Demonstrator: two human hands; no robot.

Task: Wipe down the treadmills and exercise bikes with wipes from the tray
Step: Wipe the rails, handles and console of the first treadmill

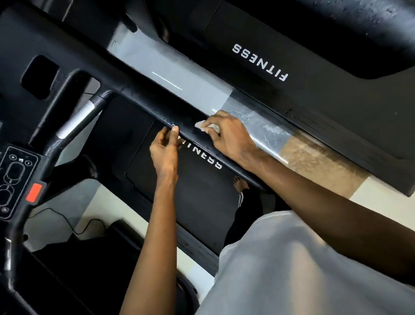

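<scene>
A black treadmill handrail (147, 97) runs diagonally across the view. My right hand (229, 135) presses a small white wipe (202, 126) against the rail, fingers curled over it. My left hand (163, 150) sits just left of it, its thumb and fingertips touching the near side of the same rail. The wipe is mostly hidden under my right fingers. Below the rail lies the treadmill belt (200, 202) with white FITNESS lettering.
The treadmill console (7, 180) with buttons and a red stop key (33, 193) is at the left. A second treadmill (307, 80) lies beyond the rail at the upper right, its own handrail (338, 0) speckled with droplets. Pale floor shows between the machines.
</scene>
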